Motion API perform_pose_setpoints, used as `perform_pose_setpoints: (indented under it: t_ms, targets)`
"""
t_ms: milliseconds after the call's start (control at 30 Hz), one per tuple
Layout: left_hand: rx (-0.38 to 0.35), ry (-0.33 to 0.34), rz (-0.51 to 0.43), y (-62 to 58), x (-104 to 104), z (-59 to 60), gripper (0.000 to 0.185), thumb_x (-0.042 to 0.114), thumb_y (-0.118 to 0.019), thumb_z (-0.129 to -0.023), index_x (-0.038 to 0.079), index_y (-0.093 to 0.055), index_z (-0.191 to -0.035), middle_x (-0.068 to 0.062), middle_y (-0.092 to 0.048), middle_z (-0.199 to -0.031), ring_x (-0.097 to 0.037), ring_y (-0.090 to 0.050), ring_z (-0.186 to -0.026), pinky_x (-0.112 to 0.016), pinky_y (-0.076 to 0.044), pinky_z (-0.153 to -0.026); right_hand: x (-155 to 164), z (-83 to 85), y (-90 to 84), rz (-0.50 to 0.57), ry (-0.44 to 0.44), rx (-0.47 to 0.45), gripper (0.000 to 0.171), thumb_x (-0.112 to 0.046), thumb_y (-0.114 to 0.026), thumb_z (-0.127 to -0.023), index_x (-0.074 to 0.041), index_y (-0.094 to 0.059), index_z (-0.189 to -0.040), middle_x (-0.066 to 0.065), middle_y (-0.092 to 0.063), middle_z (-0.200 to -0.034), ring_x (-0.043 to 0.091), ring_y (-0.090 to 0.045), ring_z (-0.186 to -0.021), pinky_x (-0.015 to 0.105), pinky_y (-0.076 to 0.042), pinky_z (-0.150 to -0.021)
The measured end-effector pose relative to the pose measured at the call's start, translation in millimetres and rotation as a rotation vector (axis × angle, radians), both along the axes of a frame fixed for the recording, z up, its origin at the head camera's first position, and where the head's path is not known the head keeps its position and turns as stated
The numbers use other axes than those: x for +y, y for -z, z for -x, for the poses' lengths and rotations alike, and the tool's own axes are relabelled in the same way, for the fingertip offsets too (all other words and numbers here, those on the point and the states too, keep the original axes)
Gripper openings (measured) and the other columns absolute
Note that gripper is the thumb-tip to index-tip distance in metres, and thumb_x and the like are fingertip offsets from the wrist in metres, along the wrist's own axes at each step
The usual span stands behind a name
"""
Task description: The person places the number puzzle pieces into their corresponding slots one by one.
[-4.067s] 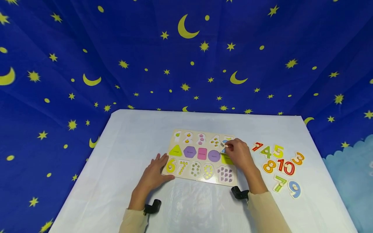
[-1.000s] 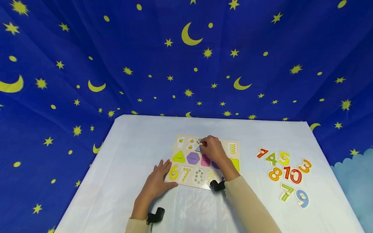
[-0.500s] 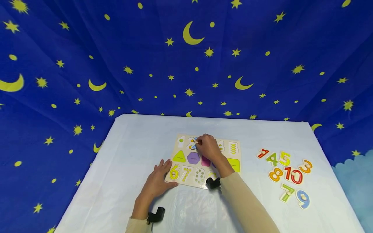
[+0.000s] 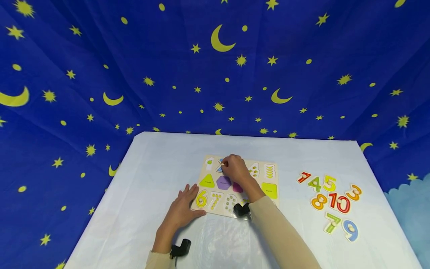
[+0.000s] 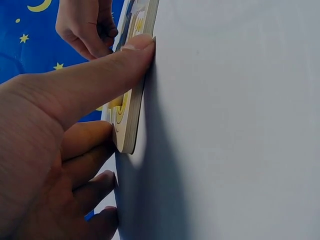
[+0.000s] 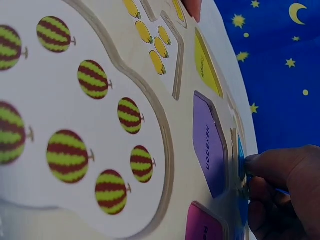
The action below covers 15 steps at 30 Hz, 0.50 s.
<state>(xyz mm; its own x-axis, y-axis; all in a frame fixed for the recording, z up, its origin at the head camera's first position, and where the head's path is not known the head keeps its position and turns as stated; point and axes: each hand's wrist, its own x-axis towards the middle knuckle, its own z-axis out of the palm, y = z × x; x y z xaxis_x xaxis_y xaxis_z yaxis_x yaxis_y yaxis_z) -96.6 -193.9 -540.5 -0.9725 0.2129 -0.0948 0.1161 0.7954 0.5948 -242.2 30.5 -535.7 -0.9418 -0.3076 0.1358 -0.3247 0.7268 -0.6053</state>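
My right hand (image 4: 235,167) pinches a blue number 2 puzzle piece (image 4: 220,169) by its small knob, over the second recess in the board's far row. In the right wrist view the blue piece (image 6: 241,155) stands edge-on beside the purple hexagon; the fingers hide part of it. At the near left corner of the wooden number puzzle board (image 4: 209,189), my left hand (image 4: 183,207) rests with its fingers along the left edge. Its thumb lies against the near edge, as the left wrist view shows. A yellow 6 (image 4: 201,198) sits in its recess close to that hand.
Several loose number pieces lie to the right of the board, among them a red 10 (image 4: 339,203), a yellow 5 (image 4: 329,183) and a blue 9 (image 4: 350,229). Behind the white table (image 4: 168,149) hangs a dark blue curtain (image 4: 151,56) with stars and moons.
My right hand has carried the blue 2 leftward along the far row, from the fifth recess past the third to the second. The left hand stays at the board's corner.
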Motion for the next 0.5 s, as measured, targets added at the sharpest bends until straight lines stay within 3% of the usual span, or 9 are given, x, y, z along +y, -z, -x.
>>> perform_pose_setpoints:
  t_ms: [267,500]
  targets:
    - [0.002,-0.002,-0.004,0.2,1.4,0.6,0.091,0.039,-0.082,-0.074,0.007,-0.039,-0.147,-0.002,-0.031,-0.154,-0.026,-0.016,-0.144,-0.049,-0.013,-0.116,-2.3,1.9,-0.4,-0.021,-0.005,-0.016,0.015,-0.011,-0.067,-0.083,-0.006,-0.076,-0.094,0.002,-0.064,-0.088,0.015,-0.056,-0.077,0.030,-0.049,-0.069]
    - [0.005,0.000,-0.007,1.6,-1.0,0.3,0.092,0.040,-0.082,-0.074,0.007,-0.038,-0.147,-0.003,-0.030,-0.154,-0.026,-0.016,-0.144,-0.050,-0.013,-0.115,-6.4,1.6,0.0,-0.037,-0.021,-0.026,0.013,-0.008,-0.064,-0.085,-0.006,-0.075,-0.092,0.002,-0.062,-0.085,0.015,-0.053,-0.074,0.029,-0.047,-0.067]
